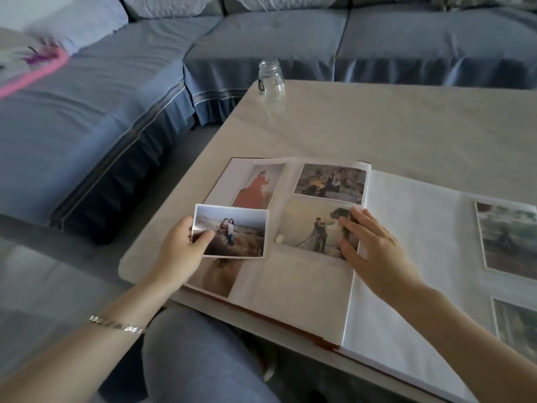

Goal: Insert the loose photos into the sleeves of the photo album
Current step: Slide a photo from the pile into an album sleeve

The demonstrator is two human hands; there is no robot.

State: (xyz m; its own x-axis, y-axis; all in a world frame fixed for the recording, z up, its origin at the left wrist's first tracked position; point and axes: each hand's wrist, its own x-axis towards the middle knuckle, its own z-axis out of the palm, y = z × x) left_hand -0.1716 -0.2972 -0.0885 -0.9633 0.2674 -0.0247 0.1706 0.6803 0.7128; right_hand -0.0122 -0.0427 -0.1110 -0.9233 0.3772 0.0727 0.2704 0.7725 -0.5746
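Pale tabletop [377, 120]: my left hand [180, 251] pinches a loose photo [232, 228], right hand [374, 248] lies flat on the open album [406, 257]. I fear a corner snagging the sleeve [290, 280].

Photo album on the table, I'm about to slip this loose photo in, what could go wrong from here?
1. The left hand pinches the loose photo with the thumb on its printed face, so it may smudge or crease.
2. The right hand lies flat on a sleeved photo in the photo album; sliding it could buckle that sleeve.
3. The album lies close to the near edge of the table and might tip if pressed.
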